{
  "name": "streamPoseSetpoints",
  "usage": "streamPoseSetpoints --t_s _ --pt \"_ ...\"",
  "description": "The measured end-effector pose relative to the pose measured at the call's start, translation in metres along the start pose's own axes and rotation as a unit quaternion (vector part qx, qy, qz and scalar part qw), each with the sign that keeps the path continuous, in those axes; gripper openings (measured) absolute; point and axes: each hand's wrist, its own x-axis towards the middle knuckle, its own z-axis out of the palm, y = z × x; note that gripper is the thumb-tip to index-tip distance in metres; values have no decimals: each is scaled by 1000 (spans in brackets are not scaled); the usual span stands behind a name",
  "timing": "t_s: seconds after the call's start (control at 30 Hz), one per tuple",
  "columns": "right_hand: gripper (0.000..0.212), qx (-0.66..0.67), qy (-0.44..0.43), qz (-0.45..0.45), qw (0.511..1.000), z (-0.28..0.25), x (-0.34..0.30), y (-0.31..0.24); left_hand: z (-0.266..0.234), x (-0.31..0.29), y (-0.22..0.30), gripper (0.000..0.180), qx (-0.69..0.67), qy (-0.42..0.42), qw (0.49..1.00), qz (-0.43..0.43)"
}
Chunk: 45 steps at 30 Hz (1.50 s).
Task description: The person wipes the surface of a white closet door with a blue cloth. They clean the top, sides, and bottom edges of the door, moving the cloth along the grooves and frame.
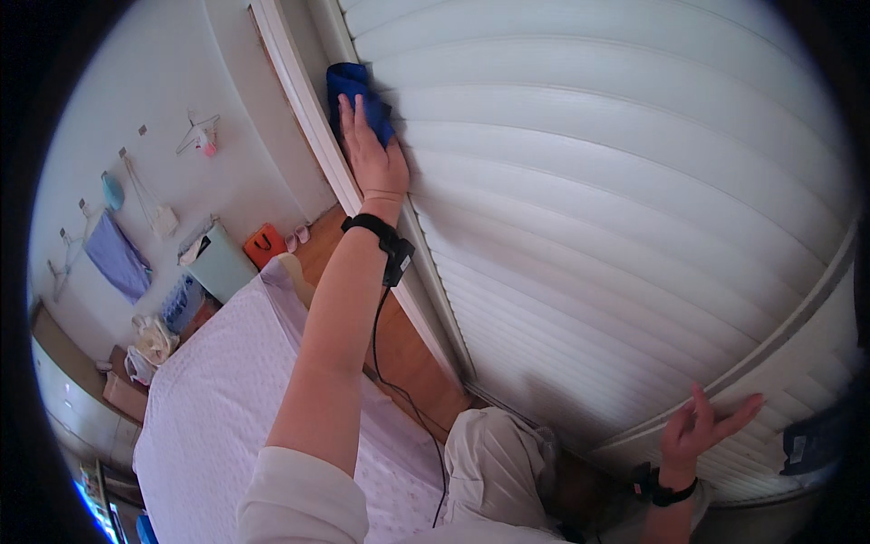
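My left hand (376,163) reaches up and presses a folded dark blue cloth (349,82) against the white frame (381,218) at the edge of a white slatted door (580,199). The fingers lie over the cloth, and part of it is hidden beneath them. Low on the right, my right hand (693,431) is held up with its fingers spread and nothing in it, close to the slatted panel's edge. Each wrist wears a black strap; a black box (397,263) with a cable sits on the left one.
A bed with a pale lilac sheet (217,390) stands at the left. Behind it are a light green bin (217,263), an orange bag (264,245) and pink slippers (297,238). A purple cloth (118,254) and hangers hang on the wall. A dark item (809,444) lies at the far right.
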Motion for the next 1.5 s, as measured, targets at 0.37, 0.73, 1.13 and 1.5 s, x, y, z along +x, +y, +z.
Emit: streamPoseSetpoints --t_s 0.37,0.73,1.13,1.5 --pt "31 44 28 -17 998 3 -1 10 3 -59 -5 66 -8 -18 1000 -3" --pt "35 18 27 -12 999 5 4 6 4 -128 -14 70 -3 -63 997 -36" --pt "30 -11 30 18 999 29 -6 2 6 -133 -9 70 -54 -77 985 -144" --pt "34 0 47 9 999 30 -3 -4 6 -35 5 65 -18 -24 993 -110"
